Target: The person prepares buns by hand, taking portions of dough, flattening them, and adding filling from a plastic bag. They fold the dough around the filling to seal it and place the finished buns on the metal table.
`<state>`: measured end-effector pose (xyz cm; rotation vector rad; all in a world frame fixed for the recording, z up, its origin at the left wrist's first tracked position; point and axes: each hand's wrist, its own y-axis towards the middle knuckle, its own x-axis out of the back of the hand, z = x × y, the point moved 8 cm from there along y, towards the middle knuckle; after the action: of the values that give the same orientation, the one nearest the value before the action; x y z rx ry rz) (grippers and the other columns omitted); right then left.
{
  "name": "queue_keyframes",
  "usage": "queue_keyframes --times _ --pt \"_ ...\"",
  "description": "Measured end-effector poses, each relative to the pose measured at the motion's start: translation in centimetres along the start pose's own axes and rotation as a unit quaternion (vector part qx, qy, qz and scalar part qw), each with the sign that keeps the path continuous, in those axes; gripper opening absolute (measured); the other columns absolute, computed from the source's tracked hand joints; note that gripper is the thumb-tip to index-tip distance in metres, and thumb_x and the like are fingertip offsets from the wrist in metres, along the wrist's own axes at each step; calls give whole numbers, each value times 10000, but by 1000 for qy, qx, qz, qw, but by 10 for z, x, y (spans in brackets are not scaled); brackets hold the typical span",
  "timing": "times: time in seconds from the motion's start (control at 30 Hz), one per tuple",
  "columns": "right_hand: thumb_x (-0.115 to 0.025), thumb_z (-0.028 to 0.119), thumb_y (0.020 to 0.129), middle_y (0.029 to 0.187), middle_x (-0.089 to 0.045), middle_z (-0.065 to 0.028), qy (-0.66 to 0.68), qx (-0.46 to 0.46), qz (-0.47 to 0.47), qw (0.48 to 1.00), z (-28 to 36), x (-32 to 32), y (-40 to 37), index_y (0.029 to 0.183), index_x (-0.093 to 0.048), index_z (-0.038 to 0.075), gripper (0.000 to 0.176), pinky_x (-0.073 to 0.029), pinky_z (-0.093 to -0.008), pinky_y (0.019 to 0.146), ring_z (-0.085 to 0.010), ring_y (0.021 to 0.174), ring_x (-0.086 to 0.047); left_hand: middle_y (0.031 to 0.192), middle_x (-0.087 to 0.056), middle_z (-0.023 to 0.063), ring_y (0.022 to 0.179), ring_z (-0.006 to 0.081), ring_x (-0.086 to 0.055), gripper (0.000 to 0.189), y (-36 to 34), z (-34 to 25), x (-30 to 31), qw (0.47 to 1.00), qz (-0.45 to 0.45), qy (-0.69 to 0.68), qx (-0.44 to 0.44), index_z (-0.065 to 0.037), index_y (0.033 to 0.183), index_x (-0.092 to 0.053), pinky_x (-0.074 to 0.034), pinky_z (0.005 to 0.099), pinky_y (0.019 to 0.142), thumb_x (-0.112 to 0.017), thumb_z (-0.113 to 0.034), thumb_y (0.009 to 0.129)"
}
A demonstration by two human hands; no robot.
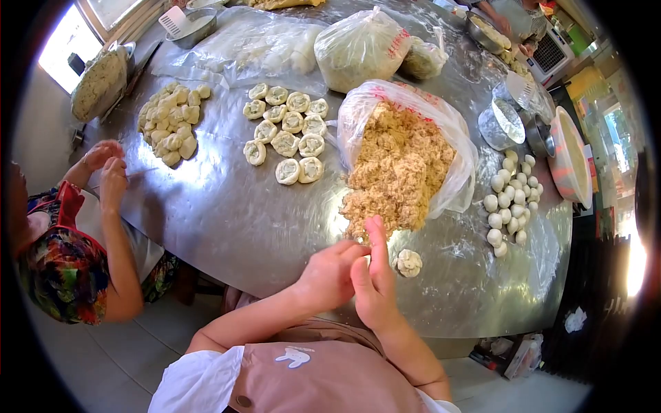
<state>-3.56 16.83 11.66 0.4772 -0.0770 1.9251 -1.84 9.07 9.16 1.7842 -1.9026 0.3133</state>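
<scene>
My left hand is closed, its fingers curled in just below the mound of crumbly brown filling. Whatever those fingers may hold is hidden. Beside it, almost touching, my right hand is upright with its fingers stretched out and thumb apart. The fingertips reach the lower edge of the filling, which spills from an open plastic bag. A single pleated dough bun sits on the metal table, just right of my right hand.
Several filled buns stand left of the bag, and small dough balls lie at the right. A co-worker's hands are at the left, near dough pieces. A tied bag, a metal cup and a basin stand farther back.
</scene>
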Motion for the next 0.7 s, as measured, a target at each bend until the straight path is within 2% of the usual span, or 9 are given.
queue_keyframes --times 0.07,0.17,0.2,0.27,0.4,0.5,0.57,0.6,0.7 --pt "-634 262 888 1310 -488 -228 -105 34 -13 994 0 6 1 1249 -518 -24 475 -257 -504 1099 -435 1303 -359 991 -614 128 837 313 -608 311 -3 15 8 999 -5 -21 39 -49 1012 -613 -521 370 690 -675 -37 708" --pt "-729 99 778 1039 -633 -120 -168 89 3 982 10 7 -2 1053 -648 42 293 -327 -490 1077 -346 1105 -546 926 -617 126 795 337 -610 209 -3 23 8 997 -12 -50 61 -44 917 -626 -512 395 683 -669 -23 713" --pt "-744 64 739 890 -631 -77 -212 116 -54 969 20 11 -1 920 -668 58 197 -445 -438 961 -295 920 -598 900 -626 123 799 332 -614 189 -1 21 12 995 -44 -61 59 -49 895 -633 -509 397 675 -671 -35 711" --pt "-742 71 745 885 -625 -79 -188 84 -34 978 12 12 -2 907 -661 59 181 -477 -401 863 -288 881 -599 847 -643 116 807 320 -624 148 1 14 18 989 -109 -84 56 -59 853 -646 -503 402 659 -676 -61 708" --pt "-723 65 769 835 -608 -83 -196 65 3 978 -1 14 -13 886 -649 57 138 -488 -351 702 -284 818 -583 760 -628 168 705 361 -604 123 -10 27 -9 982 84 -60 156 -23 766 -623 -480 414 617 -666 -138 771" --pt "-696 65 788 821 -615 -85 -273 19 -90 958 -19 47 -21 876 -635 64 107 -463 -389 744 -297 822 -573 695 -614 212 633 393 -587 348 -18 12 -18 956 215 -73 185 14 698 -614 -472 410 585 -650 -296 853" --pt "-671 48 805 839 -622 -96 -289 -13 -179 940 -36 89 -25 906 -634 63 109 -469 -392 761 -303 844 -583 780 -644 204 718 346 -635 294 -29 17 -25 947 243 -74 198 7 844 -664 -499 376 650 -649 -286 865" --pt "-659 39 813 847 -626 -101 -296 -28 -222 928 -44 105 -28 922 -634 62 114 -472 -394 770 -305 855 -588 813 -655 191 758 321 -646 287 -26 18 -21 957 193 -108 188 5 897 -665 -504 370 683 -635 -280 883" --pt "-613 36 845 894 -638 -107 -458 54 -167 871 -48 97 -33 989 -633 59 147 -463 -401 843 -317 939 -590 910 -678 150 871 252 -662 292 -19 22 -17 956 81 -232 160 1 1037 -656 -511 358 776 -593 -263 932"
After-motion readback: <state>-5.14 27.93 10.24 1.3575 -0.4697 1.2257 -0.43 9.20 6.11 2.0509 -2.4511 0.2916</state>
